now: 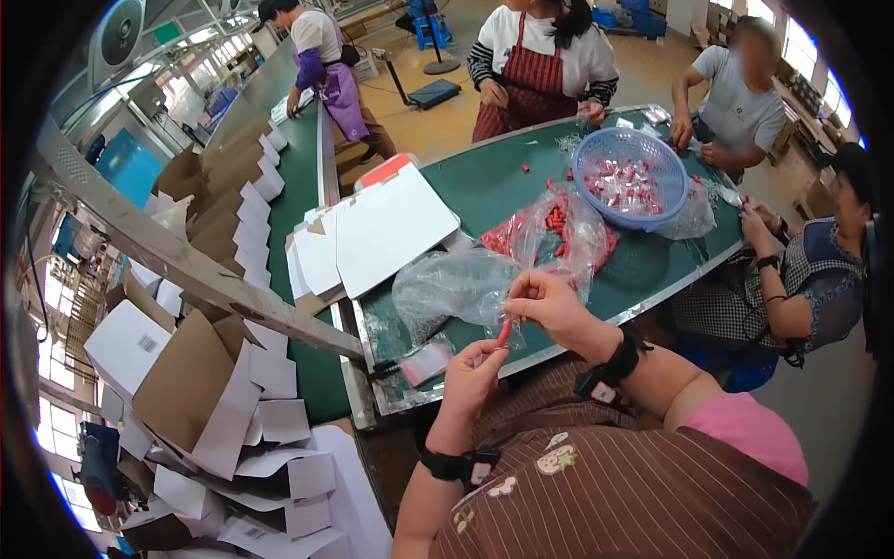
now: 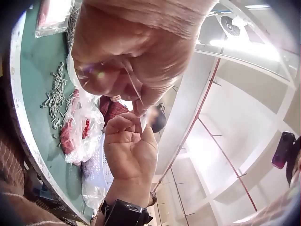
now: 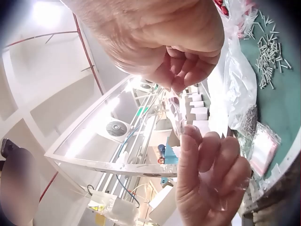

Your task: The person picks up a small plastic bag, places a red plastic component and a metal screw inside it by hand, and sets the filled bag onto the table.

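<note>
Left grip [image 1: 473,374]: pinching thin clear plastic film [image 3: 176,115]
Right grip [image 1: 551,312]: pinching it opposite
Slim red piece [image 1: 505,332]: showing between grips
Tension: I'm favouring light, even pull

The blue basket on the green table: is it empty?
No, the blue basket holds many red pieces among clear plastic.

Bright, even light fills my head view, with daylight whitening the windows [image 1: 803,51]; the wide lens curves my surface [image 1: 475,177] and leaves black corners. In my left wrist view a ceiling lamp [image 2: 247,48] glares white, while shadow gathers under my nearer hand [image 2: 136,52].
</note>
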Demonstrator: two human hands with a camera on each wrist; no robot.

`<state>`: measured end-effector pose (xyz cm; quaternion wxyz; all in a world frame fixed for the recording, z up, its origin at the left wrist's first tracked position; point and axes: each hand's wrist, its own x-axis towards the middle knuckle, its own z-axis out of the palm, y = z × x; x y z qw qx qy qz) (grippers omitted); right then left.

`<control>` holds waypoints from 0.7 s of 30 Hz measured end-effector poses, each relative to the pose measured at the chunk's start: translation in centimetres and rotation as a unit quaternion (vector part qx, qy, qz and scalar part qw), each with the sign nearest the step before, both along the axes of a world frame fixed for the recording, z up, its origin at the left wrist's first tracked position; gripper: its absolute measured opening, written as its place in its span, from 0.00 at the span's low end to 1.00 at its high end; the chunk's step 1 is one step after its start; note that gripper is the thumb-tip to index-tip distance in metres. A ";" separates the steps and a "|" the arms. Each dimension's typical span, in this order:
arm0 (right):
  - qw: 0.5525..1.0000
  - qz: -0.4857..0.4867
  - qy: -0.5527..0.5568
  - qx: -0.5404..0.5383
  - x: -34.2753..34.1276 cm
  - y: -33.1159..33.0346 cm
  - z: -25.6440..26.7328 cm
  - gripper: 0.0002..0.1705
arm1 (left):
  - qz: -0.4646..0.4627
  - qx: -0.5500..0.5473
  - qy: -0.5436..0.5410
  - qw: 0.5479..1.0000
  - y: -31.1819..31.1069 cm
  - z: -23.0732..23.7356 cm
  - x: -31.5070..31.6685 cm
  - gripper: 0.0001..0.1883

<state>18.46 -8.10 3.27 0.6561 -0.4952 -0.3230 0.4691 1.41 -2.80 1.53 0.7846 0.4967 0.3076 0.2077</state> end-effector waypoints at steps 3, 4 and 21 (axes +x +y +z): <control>1.000 0.000 0.021 -0.011 0.2 -0.1 0.1 0.07 | 0.001 -0.015 -0.023 1.000 0.2 0.0 -0.3 0.04; 0.999 0.004 0.034 -0.015 0.3 -0.2 0.1 0.07 | -0.002 -0.028 -0.037 0.999 0.1 0.0 -0.3 0.04; 0.768 -0.510 -0.384 0.056 19.3 -1.5 3.2 0.10 | 0.079 -0.174 -0.080 0.978 1.1 -3.1 -1.4 0.09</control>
